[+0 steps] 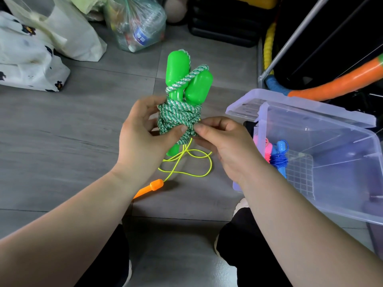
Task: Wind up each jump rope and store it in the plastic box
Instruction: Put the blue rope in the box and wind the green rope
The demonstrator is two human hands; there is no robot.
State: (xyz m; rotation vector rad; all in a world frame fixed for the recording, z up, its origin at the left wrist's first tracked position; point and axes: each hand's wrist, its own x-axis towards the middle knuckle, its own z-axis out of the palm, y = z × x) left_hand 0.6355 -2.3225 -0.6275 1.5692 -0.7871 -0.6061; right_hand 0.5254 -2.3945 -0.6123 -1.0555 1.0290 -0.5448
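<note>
left hand: curled round the left side of the green jump rope, thumb on the wraps.
right hand: fingertips pinch the wraps on the bundle's right side, probably tucking in the end.
green jump rope: held above the floor between both hands, long axis near-to-far, handles pointing far.
plastic box: open, to the right, just beside the right hand, the nearer one.
yellow rope: loose on the floor below the hands, not yet wound.
</note>
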